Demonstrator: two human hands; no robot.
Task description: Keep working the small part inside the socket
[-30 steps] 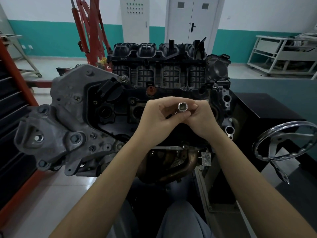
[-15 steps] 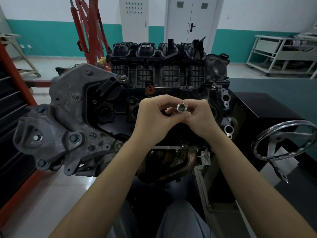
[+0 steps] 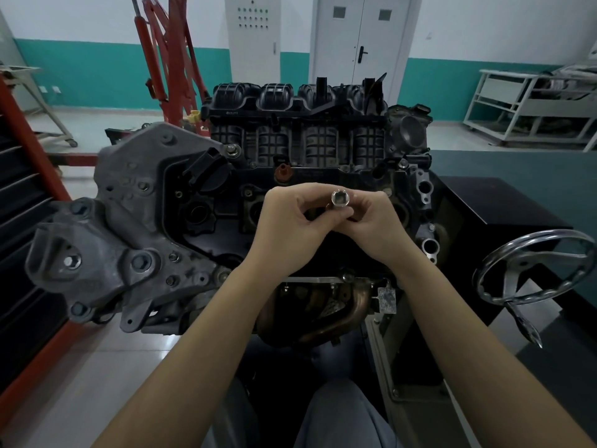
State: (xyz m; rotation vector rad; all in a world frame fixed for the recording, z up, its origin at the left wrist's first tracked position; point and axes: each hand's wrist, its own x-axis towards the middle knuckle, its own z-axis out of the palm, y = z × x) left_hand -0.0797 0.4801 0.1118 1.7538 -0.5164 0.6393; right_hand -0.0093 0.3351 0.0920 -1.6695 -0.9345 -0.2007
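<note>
Here the left hand and right hand both pinch a small metal socket with curled fingers, touching each other above the engine.

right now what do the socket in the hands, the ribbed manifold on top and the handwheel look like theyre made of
Socket: bright polished metal, probably chromed steel; it glints, with a square hole in its end.
Manifold: matt black, ribbed and moulded, likely plastic.
Handwheel: shiny silver metal with mirror-like highlights along the rim, seemingly chromed.
</note>
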